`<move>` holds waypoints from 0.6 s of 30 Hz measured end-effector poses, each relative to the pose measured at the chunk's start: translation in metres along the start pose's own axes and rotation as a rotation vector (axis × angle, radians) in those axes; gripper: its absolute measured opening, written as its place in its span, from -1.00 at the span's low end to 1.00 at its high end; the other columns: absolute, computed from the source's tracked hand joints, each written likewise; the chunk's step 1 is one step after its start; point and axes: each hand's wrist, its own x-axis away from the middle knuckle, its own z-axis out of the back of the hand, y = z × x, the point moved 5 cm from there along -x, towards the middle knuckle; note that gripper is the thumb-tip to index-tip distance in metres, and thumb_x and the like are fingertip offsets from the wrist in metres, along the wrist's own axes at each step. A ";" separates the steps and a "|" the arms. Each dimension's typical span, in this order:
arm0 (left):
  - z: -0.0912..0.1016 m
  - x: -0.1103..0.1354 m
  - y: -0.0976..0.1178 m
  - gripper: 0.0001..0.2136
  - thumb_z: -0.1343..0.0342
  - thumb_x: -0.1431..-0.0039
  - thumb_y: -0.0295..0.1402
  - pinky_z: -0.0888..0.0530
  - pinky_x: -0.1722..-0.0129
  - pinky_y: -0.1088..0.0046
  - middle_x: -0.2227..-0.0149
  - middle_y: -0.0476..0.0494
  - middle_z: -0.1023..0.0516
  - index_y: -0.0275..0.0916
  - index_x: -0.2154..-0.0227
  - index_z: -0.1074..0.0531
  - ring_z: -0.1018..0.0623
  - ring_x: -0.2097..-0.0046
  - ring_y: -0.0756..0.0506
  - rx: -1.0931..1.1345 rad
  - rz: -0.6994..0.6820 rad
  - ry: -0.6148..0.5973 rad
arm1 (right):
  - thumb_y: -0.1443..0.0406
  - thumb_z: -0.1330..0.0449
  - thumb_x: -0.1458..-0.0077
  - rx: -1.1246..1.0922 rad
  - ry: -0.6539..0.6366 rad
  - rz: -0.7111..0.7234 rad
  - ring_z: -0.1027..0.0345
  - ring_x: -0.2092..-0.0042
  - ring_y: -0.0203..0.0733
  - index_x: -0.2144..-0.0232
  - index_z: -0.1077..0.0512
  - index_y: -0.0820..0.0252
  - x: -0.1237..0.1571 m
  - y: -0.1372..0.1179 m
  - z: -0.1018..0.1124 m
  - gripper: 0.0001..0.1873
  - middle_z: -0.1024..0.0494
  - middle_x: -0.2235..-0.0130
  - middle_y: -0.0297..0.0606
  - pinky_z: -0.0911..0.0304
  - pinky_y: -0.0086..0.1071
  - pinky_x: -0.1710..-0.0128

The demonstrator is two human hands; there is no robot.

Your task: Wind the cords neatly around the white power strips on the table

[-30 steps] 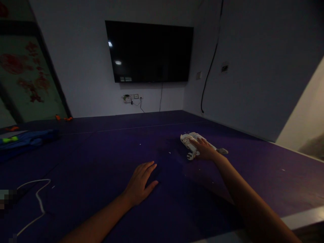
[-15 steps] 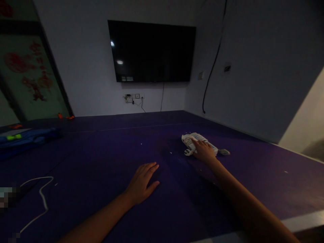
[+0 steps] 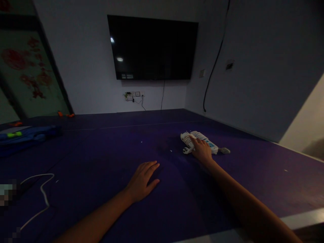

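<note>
Across the wide, flat, dark purple surface (image 3: pixel 113 145) that fills the lower part of my head view, one bulky thing sits right of centre: a long white plastic power strip (image 3: pixel 214 148) with a blue-marked face, lying flat. Thick windings of thin off-white cord (image 3: pixel 199 135) wrap its far part; in this dim light I cannot tell whether they all belong to one strip or to two side by side.

I would judge the case stiff, fairly light for its length and a little slick, sturdy enough for a firm grasp. The cord should be soft and springy, and loops could slide off if pulled alone. I would take hold across the case's width, thumb and fingers on its long edges, with the windings caught in too.

The right hand (image 3: pixel 201 151) lies over the strip from the near side, fingers stretched across the case and cord, touching them. Its thumb is mostly hidden, so I cannot tell whether it grips or only rests. The left hand (image 3: pixel 141 181) is palm down, well apart from the strip, fingers loosely extended and thumb spread away, holding nothing; contact with the surface is unclear to me.

Smallest, a white pronged plug (image 3: pixel 186 150) sits beside the right hand and could snag.
</note>
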 end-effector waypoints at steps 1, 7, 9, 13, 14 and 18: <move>0.000 0.000 0.000 -0.53 0.07 -0.21 -0.18 -0.25 -0.13 0.12 -0.16 -0.24 -0.28 -0.19 -0.15 -0.13 -0.27 -0.17 -0.15 0.002 -0.001 0.002 | 0.34 -0.10 0.02 -0.008 0.013 -0.001 -0.23 0.03 0.08 -0.17 -0.10 0.15 0.001 0.000 0.001 -0.34 -0.36 -0.01 -0.02 -0.12 -0.21 0.11; 0.000 -0.001 0.000 -0.55 0.06 -0.20 -0.19 -0.24 -0.13 0.11 -0.16 -0.23 -0.29 -0.18 -0.14 -0.17 -0.28 -0.17 -0.16 0.064 0.003 0.020 | 0.36 -0.15 0.12 -0.297 0.228 0.003 -0.21 -0.04 0.11 -0.13 -0.20 0.16 0.000 -0.009 0.018 -0.32 -0.34 -0.06 -0.03 -0.13 -0.12 0.02; 0.002 -0.001 -0.001 -0.55 0.04 -0.19 -0.19 -0.22 -0.14 0.13 -0.15 -0.23 -0.30 -0.17 -0.13 -0.19 -0.27 -0.17 -0.16 0.132 0.036 0.040 | 0.35 -0.16 0.14 -0.600 0.301 -0.047 -0.24 -0.03 0.07 -0.10 -0.24 0.18 0.001 -0.021 0.025 -0.33 -0.38 -0.04 -0.06 -0.14 -0.11 0.00; 0.005 0.000 -0.011 -0.54 -0.03 -0.14 -0.18 -0.15 -0.17 0.13 -0.14 -0.23 -0.32 -0.16 -0.10 -0.24 -0.28 -0.16 -0.18 0.392 0.219 0.169 | 0.21 -0.21 0.16 -1.490 0.199 -0.282 -0.39 0.14 -0.06 -0.11 -0.20 0.19 0.009 -0.067 0.030 -0.27 -0.48 0.08 -0.13 -0.29 -0.21 0.16; 0.005 0.000 -0.015 -0.54 -0.05 -0.13 -0.17 -0.16 -0.16 0.14 -0.13 -0.24 -0.32 -0.17 -0.09 -0.25 -0.30 -0.15 -0.19 0.495 0.296 0.222 | 0.19 -0.23 0.18 -1.645 0.082 -0.337 -0.42 0.21 -0.08 -0.12 -0.20 0.17 0.014 -0.085 0.031 -0.25 -0.51 0.14 -0.17 -0.31 -0.24 0.24; -0.002 0.001 -0.029 -0.46 -0.14 -0.03 -0.09 -0.31 -0.03 0.23 -0.11 -0.30 -0.33 -0.20 -0.06 -0.28 -0.40 -0.06 -0.21 1.037 0.609 0.402 | 0.24 -0.28 0.23 -2.008 -0.229 -0.429 -0.44 0.28 -0.18 0.00 -0.34 0.13 0.042 -0.149 0.044 -0.36 -0.55 0.22 -0.26 -0.30 -0.38 0.33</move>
